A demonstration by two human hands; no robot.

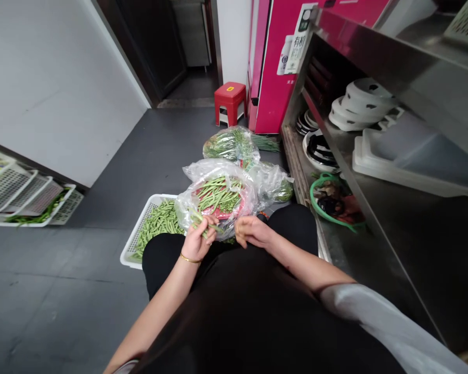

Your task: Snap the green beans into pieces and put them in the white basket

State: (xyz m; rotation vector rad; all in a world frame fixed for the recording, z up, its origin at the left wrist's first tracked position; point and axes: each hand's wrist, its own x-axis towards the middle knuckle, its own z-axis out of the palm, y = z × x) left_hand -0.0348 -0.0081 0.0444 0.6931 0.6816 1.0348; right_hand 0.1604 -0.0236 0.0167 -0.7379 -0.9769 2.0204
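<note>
I sit low over the floor with my knees in black trousers. My left hand (198, 238), with a gold bangle at the wrist, is closed round a small bunch of green beans (203, 221). My right hand (250, 230) is curled closed just beside it, and what it pinches is too small to make out. Right in front of both hands lies a clear plastic bag (218, 176) over a red basin heaped with cut bean pieces (217, 195). A white slotted basket (134, 244) to the left holds more green bean pieces (158, 222).
Further bags of long beans (234, 143) lie beyond the basin. A red stool (230, 101) and a pink cabinet (273, 78) stand behind. A steel shelf unit (393, 171) with plates and trays runs along the right. White baskets (27, 200) sit at the left wall.
</note>
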